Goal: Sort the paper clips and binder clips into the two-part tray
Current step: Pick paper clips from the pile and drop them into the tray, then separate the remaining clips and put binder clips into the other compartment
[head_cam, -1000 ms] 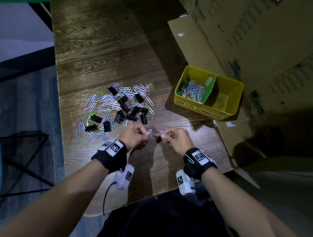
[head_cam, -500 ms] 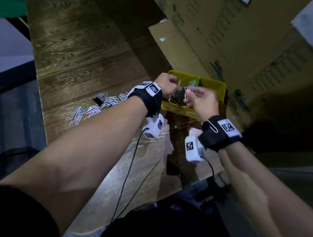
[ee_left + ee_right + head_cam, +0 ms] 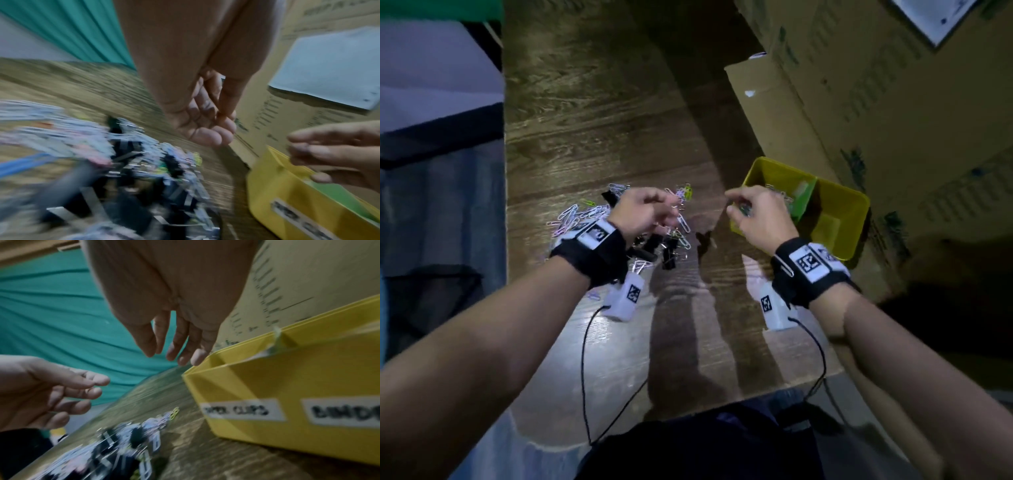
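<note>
A dim wooden worktop (image 3: 592,113) carries my mixed pile (image 3: 654,236) of paper clips and black binder clips mid-surface, the yellow tray (image 3: 856,219) by its right edge. My left hand (image 3: 643,212) and right hand (image 3: 756,216) hover loose-fingered, empty. Paper clips look light, slippery, tangling: pinch several. Binder clips look stiffer: grip the body.

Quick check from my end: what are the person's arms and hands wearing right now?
Both forearms are bare, no sleeves or gloves. Each wrist has a black band topped by a white tag with a black square code. A small white coded camera block hangs under each wrist, trailing a thin black cable. A paper clip clings to the right band.
</note>
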